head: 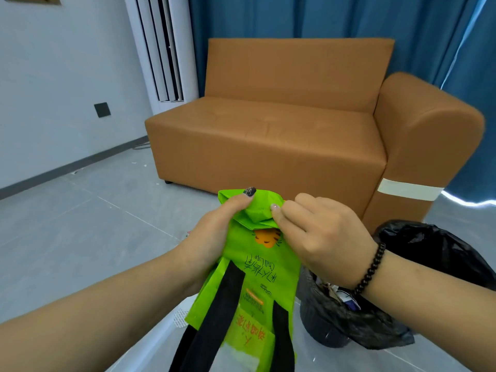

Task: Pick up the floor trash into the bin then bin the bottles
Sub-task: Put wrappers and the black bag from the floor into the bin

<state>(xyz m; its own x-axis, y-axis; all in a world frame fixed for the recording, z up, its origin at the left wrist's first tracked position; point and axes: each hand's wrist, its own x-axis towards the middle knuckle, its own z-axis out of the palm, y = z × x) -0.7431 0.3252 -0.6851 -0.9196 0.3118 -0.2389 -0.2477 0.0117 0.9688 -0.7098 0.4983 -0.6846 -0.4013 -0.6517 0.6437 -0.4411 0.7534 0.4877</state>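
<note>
A bright green bag [257,280] with black handles and orange print hangs upside down in front of me. My left hand [212,237] grips its upper left side, thumb on the folded top. My right hand [316,232] pinches the bag's top edge from the right. A bin [346,318] lined with a black plastic bag stands on the floor at lower right, below my right wrist, with some paper trash inside. No bottles are in view.
A brown sofa [281,124] stands straight ahead against blue curtains [308,17]. A white standing air conditioner [163,49] is in the corner at left. Grey tiled floor [80,224] spreads to the left. A small scrap [189,233] lies on the floor by my left hand.
</note>
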